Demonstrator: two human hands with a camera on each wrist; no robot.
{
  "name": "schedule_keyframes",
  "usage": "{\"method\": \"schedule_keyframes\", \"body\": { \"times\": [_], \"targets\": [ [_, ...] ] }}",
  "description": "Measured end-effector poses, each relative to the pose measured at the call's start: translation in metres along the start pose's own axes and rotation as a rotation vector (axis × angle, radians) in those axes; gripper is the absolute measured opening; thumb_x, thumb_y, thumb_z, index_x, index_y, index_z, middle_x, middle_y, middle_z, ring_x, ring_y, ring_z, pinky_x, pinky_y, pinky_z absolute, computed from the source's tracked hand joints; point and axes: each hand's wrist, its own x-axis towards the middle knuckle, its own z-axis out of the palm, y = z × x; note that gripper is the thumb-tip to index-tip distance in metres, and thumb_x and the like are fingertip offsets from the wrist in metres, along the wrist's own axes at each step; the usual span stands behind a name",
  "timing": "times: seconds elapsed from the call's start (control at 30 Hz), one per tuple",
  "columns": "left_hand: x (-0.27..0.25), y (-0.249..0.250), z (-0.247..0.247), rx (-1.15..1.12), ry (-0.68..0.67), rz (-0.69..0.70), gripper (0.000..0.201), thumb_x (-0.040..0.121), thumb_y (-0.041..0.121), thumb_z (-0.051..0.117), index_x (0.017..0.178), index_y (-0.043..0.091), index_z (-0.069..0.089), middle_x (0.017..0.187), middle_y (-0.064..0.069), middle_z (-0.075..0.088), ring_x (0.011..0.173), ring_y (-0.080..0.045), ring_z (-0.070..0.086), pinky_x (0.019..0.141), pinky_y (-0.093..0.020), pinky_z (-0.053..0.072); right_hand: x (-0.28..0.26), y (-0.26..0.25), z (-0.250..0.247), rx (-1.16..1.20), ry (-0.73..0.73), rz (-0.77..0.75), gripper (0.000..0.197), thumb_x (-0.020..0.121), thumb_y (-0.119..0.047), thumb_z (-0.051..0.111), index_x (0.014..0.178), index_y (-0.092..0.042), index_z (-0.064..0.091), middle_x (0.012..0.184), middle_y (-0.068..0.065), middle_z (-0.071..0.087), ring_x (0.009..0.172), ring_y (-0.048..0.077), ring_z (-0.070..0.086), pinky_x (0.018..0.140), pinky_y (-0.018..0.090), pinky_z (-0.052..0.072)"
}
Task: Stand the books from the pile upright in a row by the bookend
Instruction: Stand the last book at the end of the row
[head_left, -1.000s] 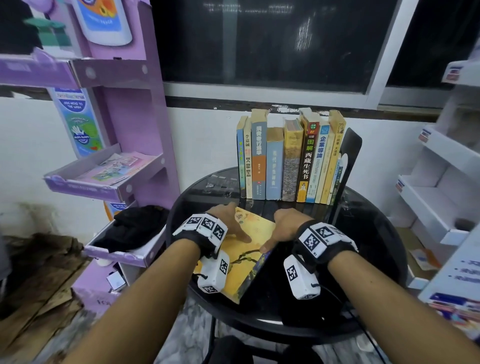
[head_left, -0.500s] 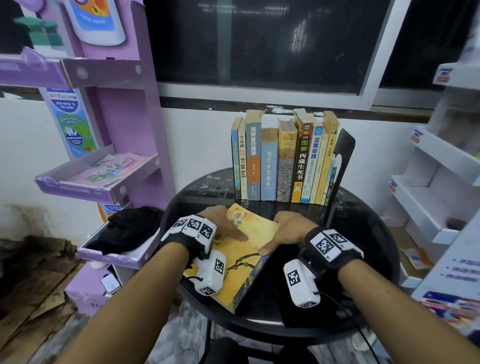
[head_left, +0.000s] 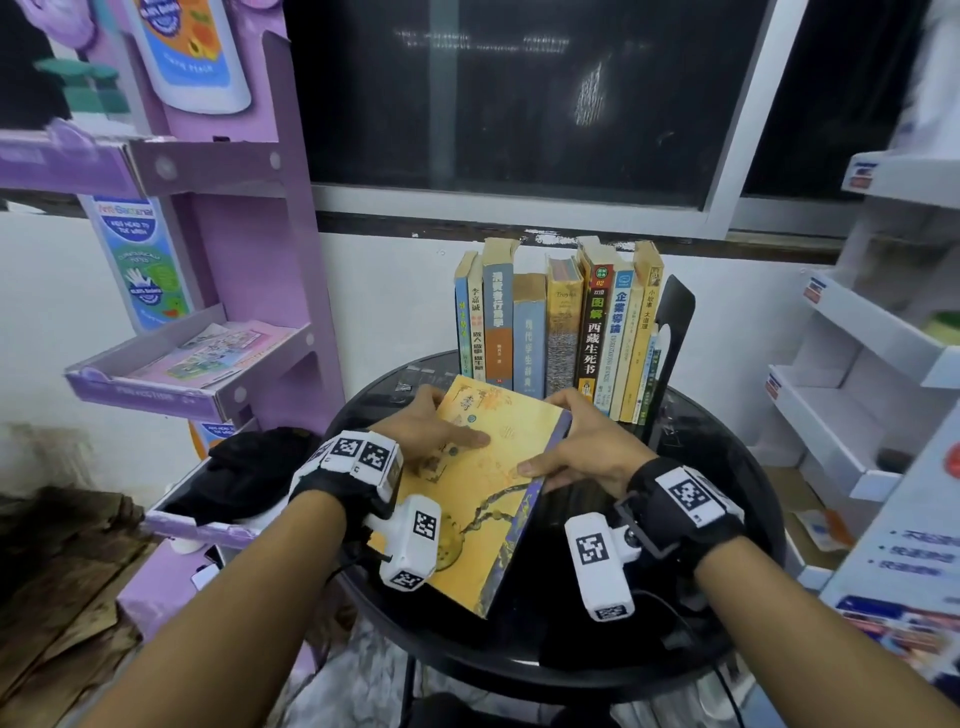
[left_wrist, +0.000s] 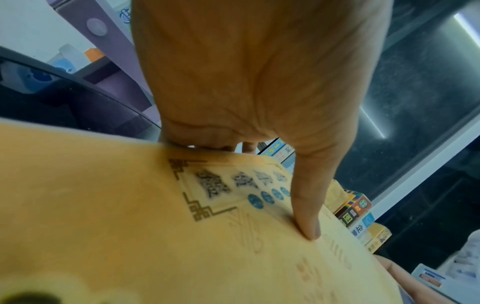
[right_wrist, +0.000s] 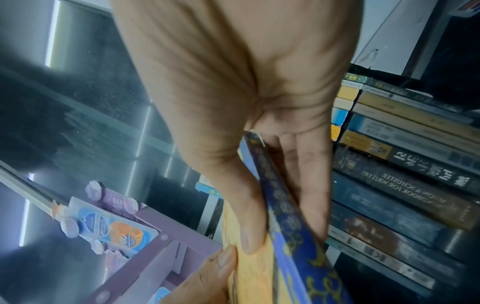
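Both hands (head_left: 498, 447) grip yellow book (head_left: 483, 499) before upright row (head_left: 558, 327).

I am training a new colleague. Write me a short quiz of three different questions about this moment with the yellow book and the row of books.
1. True or false: the yellow book already stands in the row of books.
2. Which hand has its thumb on the cover and its fingers under the blue spine? A) left hand B) right hand
3. Fill in: the black bookend stands at the ___ end of the row.

Key: 1 false, both hands hold it tilted in front of the row. 2 B. 3 right.
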Motion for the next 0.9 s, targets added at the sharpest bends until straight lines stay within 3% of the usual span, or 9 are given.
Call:
{"method": "schedule_keyframes", "body": {
  "times": [0.13,0.27,0.4,0.5,0.63,0.73,0.9],
  "targets": [
    [-0.003,0.007,0.0,-0.164,0.03,0.067,0.081,0.069,0.026,0.085,0.13,0.019,0.032,0.118,-0.007,0.061,0.103,-0.026,0.064,0.092,-0.048,0.053,-0.003,-0.008,-0.006,0.016,0.065,-0.086,0.066,0.066,0.008,0.081,0.112,-0.02,0.043,0.111,0.012,0.063,0.087,0.029,0.07,0.07,0.045,0.06],
    [-0.004,0.017,0.001,-0.287,0.017,0.141,0.086,0.053,0.03,0.091,0.125,0.016,0.046,0.116,-0.008,0.067,0.103,-0.029,0.067,0.09,-0.053,0.053,-0.005,-0.014,-0.014,0.016,0.11,-0.153,0.061,0.069,0.006,0.081,0.11,-0.021,0.045,0.107,0.01,0.065,0.09,0.029,0.069,0.071,0.048,0.06],
    [-0.004,0.025,0.008,-0.381,0.045,0.211,0.056,0.073,0.012,0.082,0.116,0.019,0.046,0.119,-0.009,0.065,0.106,-0.03,0.064,0.093,-0.053,0.051,-0.009,-0.02,-0.025,-0.078,0.138,-0.239,0.049,0.075,-0.005,0.079,0.109,-0.022,0.049,0.108,0.005,0.066,0.089,0.026,0.071,0.068,0.048,0.06],
    [-0.003,0.029,0.011,-0.446,0.035,0.248,0.054,0.075,0.011,0.079,0.116,0.019,0.046,0.119,-0.009,0.065,0.107,-0.03,0.065,0.093,-0.054,0.051,-0.017,-0.026,-0.032,-0.192,0.166,-0.333,0.047,0.077,-0.01,0.079,0.112,-0.023,0.05,0.109,0.001,0.064,0.088,0.024,0.07,0.063,0.046,0.06],
    [-0.003,0.035,0.02,-0.529,-0.003,0.3,0.058,0.077,0.005,0.075,0.126,0.011,0.045,0.122,-0.013,0.064,0.108,-0.031,0.064,0.094,-0.054,0.051,-0.026,-0.029,-0.041,-0.194,0.16,-0.386,0.038,0.082,-0.014,0.075,0.115,-0.021,0.056,0.109,0.0,0.067,0.084,0.021,0.072,0.061,0.046,0.06],
    [-0.002,0.035,0.027,-0.572,-0.033,0.341,0.057,0.077,-0.001,0.072,0.126,0.009,0.046,0.121,-0.014,0.064,0.109,-0.032,0.064,0.092,-0.052,0.052,-0.031,-0.027,-0.047,-0.175,0.086,-0.375,0.042,0.083,-0.015,0.073,0.121,-0.022,0.057,0.109,0.004,0.069,0.086,0.021,0.072,0.063,0.047,0.06],
    [0.003,0.042,0.036,-0.582,-0.067,0.385,0.066,0.066,0.003,0.08,0.124,0.009,0.048,0.117,-0.014,0.066,0.106,-0.031,0.066,0.086,-0.048,0.055,-0.038,-0.027,-0.053,-0.221,0.029,-0.358,0.067,0.08,-0.012,0.076,0.138,-0.03,0.047,0.112,0.001,0.068,0.087,0.019,0.072,0.062,0.045,0.061]
  ]
}}
